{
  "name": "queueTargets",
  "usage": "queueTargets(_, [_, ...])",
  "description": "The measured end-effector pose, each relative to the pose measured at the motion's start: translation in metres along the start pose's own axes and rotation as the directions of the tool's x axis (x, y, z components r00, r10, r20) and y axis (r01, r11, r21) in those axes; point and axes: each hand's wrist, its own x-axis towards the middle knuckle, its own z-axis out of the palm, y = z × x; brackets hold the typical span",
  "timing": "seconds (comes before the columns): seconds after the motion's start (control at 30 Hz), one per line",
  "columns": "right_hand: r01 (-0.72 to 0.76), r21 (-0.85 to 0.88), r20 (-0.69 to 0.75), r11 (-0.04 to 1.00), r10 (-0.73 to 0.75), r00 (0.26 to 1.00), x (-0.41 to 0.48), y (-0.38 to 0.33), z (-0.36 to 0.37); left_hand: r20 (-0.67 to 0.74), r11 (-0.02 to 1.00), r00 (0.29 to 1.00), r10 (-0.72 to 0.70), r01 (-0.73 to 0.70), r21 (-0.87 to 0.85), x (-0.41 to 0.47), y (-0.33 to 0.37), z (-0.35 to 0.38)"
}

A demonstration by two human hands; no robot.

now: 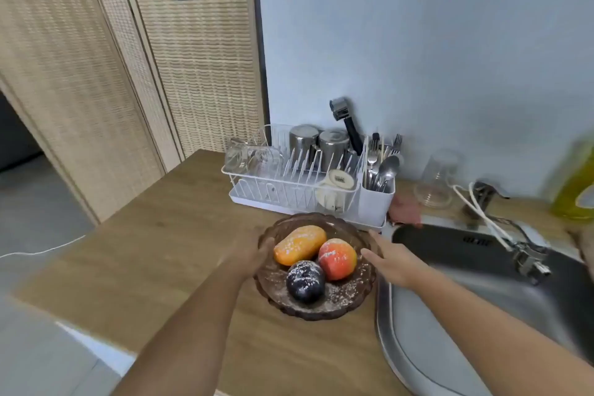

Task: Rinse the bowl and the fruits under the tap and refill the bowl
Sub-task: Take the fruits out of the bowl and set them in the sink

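Fruit fills the brown glass bowl (321,312) in the head view, the only one we have: an orange mango-like fruit (299,244), a red-orange peach-like fruit (337,259) and a dark plum (305,280), all flecked with a white powder that also dusts the glass. The bowl stands on the wooden surface (160,251), just beside the left edge of the steel sink (450,315). The tap (527,259) reaches out over the basin, well apart from the bowl. We judge the rinsing not yet begun, since the bowl is not yet under the spout.

Both arms come in from below and bracket the bowl, one on each side. This suits a two-handed lift, which would keep the loose fruit level on the way across to the sink.

The left grip (254,254), a bare hand, lies against the left rim. It is blurred, and we cannot tell whether its fingers curl round the edge or merely touch it. The right grip (392,262) is spread, with straight fingers whose tips are at the right rim, touching or just short of it, and it holds nothing.

Behind the bowl stands a white dish rack (289,190) with steel cups and a cutlery holder (379,183).
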Motion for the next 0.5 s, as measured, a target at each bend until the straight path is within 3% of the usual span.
queueTargets(0.07, [-0.006,0.114,-0.001,0.993,0.007,1.000,0.002,0.000,0.010,-0.033,0.993,0.999,0.009,-0.013,-0.117,0.000,-0.011,0.008])
queueTargets(0.2, [0.016,0.309,-0.099,0.951,0.016,0.995,0.004,0.001,0.031,-0.064,0.994,0.998,-0.015,0.008,-0.113,-0.010,-0.011,0.011])
queueTargets(0.33, [0.031,0.368,-0.141,0.929,0.023,0.990,0.002,0.006,0.029,-0.080,0.995,0.997,-0.025,0.017,-0.099,-0.014,0.002,0.005])
queueTargets(0.5, [0.046,0.415,-0.190,0.909,0.037,0.981,-0.014,0.032,0.012,-0.108,0.973,0.992,0.060,-0.082,-0.216,-0.023,0.046,-0.003])
